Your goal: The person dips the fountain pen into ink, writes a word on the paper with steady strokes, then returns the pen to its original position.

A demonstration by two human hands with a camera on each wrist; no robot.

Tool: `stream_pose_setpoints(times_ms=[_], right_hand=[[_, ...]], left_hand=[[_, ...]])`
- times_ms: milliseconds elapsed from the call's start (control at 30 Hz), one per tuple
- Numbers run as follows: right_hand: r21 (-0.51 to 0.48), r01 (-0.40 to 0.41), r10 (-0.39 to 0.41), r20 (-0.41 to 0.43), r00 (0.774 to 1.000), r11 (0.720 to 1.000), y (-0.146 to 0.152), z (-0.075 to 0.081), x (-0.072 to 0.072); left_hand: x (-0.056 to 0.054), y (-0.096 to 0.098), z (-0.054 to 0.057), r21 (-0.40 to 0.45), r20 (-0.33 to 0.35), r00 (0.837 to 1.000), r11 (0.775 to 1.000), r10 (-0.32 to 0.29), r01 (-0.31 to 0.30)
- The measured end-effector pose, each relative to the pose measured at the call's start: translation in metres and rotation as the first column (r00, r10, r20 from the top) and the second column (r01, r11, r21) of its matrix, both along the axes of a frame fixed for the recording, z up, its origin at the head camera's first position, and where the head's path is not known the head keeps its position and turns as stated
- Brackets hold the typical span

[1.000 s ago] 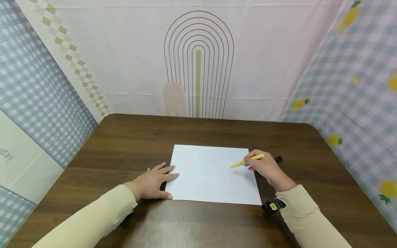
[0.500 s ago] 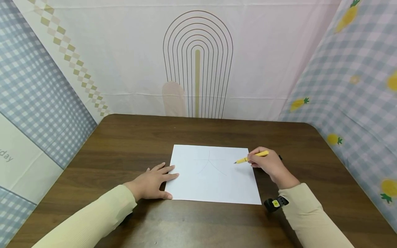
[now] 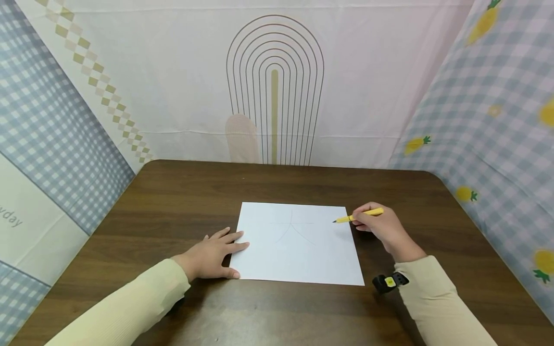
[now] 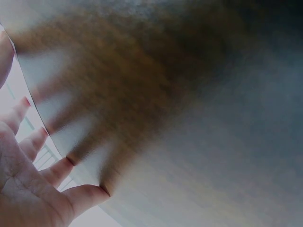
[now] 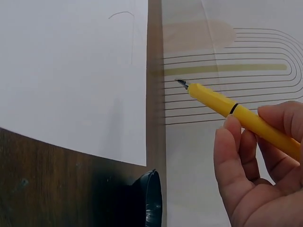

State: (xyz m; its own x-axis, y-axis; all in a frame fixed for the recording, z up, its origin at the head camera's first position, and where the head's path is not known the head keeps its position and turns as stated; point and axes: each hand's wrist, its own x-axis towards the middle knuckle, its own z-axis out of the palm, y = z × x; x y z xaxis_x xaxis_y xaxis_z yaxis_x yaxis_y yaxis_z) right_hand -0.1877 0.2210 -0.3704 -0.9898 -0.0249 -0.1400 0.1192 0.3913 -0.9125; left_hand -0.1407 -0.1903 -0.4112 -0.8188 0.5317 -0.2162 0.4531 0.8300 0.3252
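A white sheet of paper (image 3: 298, 262) lies on the dark wooden table, bearing thin strokes: a horizontal line crossed by a line from above that splits into two curved legs. My left hand (image 3: 212, 254) rests with fingers spread across the sheet's left edge; in the left wrist view those fingers (image 4: 57, 172) fan out along the paper's border. By the sheet's upper right, my right hand (image 3: 381, 228) holds a yellow fountain pen (image 3: 374, 211), its dark nib pointing left over the paper. The right wrist view shows thumb and fingertips pinching the pen barrel (image 5: 213, 100), nib raised off the sheet.
The brown table (image 3: 195, 192) extends around the paper. White cloth (image 3: 368, 86) with printed arches hangs behind it, and checked cloth (image 3: 454, 120) hangs at the right. A black strapped device (image 3: 389, 282) sits at the right wrist. A dark hollow-ended object (image 5: 147, 201) shows near the paper's corner.
My right hand has moved right and slightly away with the pen, the nib shifting toward the sheet's right edge. The left hand and the paper have stayed put.
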Motion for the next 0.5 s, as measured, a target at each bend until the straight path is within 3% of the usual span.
stream_pose_setpoints(times_ms=[500], right_hand=[[-0.048, 0.025, -0.026, -0.022, 0.999, 0.999, 0.02, 0.0, 0.001]], left_hand=[[0.001, 0.0, 0.001, 0.003, 0.002, 1.0, 1.0, -0.004, 0.004]])
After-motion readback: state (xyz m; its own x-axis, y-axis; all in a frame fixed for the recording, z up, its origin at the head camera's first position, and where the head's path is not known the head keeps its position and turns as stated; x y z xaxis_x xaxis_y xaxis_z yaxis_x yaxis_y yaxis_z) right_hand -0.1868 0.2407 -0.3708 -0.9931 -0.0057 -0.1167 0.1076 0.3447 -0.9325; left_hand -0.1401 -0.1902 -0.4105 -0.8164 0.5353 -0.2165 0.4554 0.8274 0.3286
